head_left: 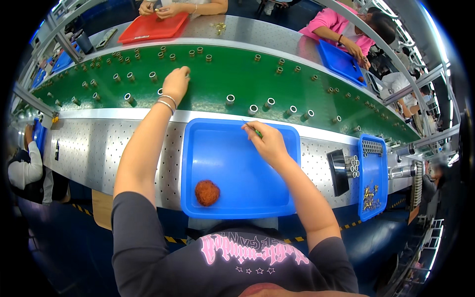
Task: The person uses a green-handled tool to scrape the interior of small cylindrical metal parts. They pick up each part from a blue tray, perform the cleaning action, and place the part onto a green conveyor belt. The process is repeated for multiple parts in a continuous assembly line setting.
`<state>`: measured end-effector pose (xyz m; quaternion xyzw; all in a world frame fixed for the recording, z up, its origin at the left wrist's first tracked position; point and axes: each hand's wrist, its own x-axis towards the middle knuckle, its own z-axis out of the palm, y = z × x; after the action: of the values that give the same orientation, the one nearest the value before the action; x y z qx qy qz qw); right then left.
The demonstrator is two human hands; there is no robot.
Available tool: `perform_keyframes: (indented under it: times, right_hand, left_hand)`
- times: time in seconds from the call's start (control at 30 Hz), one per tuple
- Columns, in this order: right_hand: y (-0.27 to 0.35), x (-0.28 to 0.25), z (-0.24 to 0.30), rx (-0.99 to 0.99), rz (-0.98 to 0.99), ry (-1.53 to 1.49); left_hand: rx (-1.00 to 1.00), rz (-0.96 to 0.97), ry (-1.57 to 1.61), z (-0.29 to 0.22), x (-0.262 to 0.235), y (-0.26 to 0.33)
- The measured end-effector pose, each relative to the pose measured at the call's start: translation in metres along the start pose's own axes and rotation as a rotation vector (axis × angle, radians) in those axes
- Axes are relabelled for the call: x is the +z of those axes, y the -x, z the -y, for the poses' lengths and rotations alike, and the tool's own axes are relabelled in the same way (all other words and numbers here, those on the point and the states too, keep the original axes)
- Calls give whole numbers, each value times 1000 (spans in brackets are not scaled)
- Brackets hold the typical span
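My left hand reaches over the green conveyor belt, its fingers curled together at the far side. What they hold, if anything, is hidden by the fingers. Short metal tubes stand around it on the belt, one tube just to its left. Over the far right part of a blue tray, my right hand is closed on a thin tool with a green handle. The tool's fine tip points up and left toward the belt. A round reddish-brown fibrous pad lies in the tray's near left corner.
To the right are a black holder, several stacked tubes and a blue tray with small brass-coloured parts. Across the belt, one person works over a red tray, another at a blue tray. Metal frame posts flank the belt.
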<state>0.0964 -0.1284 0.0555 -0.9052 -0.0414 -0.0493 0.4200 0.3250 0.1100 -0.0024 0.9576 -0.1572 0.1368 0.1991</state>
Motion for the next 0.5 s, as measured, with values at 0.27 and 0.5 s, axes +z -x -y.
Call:
perform_keyframes:
  times: [0.27, 0.5]
  right_hand:
    - [39, 5, 20, -243, -11, 114]
    - [93, 0, 21, -289, 90, 127]
  left_hand:
    - [393, 390, 621, -137, -75, 155]
    - [204, 487, 714, -165, -98, 213]
